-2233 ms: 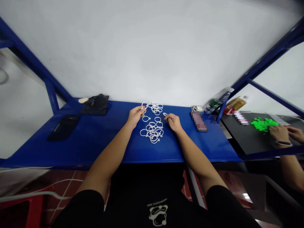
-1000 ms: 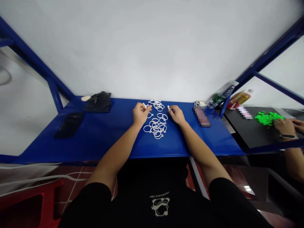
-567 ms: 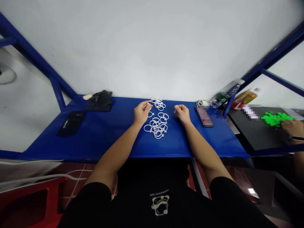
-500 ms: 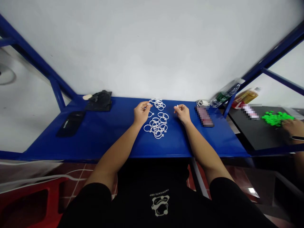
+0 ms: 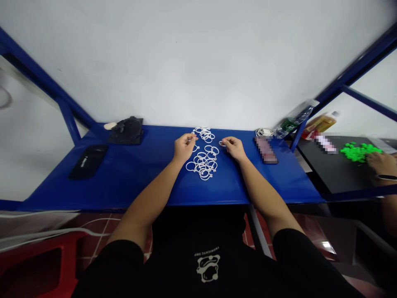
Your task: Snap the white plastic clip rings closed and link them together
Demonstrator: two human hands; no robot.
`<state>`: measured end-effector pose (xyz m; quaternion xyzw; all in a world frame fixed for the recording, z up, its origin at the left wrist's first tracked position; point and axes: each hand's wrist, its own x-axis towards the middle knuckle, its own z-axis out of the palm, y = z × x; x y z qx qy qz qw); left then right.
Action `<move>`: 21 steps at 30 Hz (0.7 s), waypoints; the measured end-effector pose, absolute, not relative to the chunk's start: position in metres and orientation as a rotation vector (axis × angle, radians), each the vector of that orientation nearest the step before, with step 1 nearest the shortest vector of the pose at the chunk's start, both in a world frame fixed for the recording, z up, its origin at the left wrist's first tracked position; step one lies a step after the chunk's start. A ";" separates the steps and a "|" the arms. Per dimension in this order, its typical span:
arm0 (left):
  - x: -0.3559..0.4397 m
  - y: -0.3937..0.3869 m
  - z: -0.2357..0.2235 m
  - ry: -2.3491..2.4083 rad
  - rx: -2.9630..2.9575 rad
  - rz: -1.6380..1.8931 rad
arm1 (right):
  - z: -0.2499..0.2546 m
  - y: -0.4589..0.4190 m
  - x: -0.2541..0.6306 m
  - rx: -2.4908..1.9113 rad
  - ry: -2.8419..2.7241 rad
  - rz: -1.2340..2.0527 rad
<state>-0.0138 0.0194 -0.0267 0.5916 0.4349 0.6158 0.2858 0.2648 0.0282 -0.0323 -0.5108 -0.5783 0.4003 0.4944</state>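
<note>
My left hand (image 5: 185, 147) is closed in a pinch over the blue table, with a small white piece (image 5: 192, 133) showing at its fingertips. Just below those fingers a white ring (image 5: 197, 147) is partly hidden by the hand. To the right, my right hand (image 5: 233, 148) grips a white plastic ring (image 5: 221, 143) between thumb and fingers; part of the ring sticks out to the left. A loose pile of white rings (image 5: 203, 166) with small tabs lies between my forearms. Behind it, close to the wall, is a smaller heap of similar rings (image 5: 204, 134).
On the blue table (image 5: 139, 178) lie a black pouch (image 5: 88, 162), a black plastic bag (image 5: 128, 130), a phone (image 5: 266, 150) and a coiled white cable (image 5: 264, 132). A plastic bottle (image 5: 287, 125) leans at the right. Beyond, another person's hand (image 5: 383, 163) touches green pieces (image 5: 358, 152).
My right hand has turned slightly and moved a little left, and more of the white ring in it now shows. My left hand stays nearly in place, still pinching.
</note>
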 end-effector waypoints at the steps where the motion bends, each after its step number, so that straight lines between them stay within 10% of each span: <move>1: -0.014 0.019 -0.026 1.169 1.589 1.632 | -0.032 0.028 0.265 -1.244 -1.400 0.977; 21: -0.019 0.017 -0.022 1.305 1.749 1.437 | -0.021 0.026 0.262 -1.126 -1.150 1.125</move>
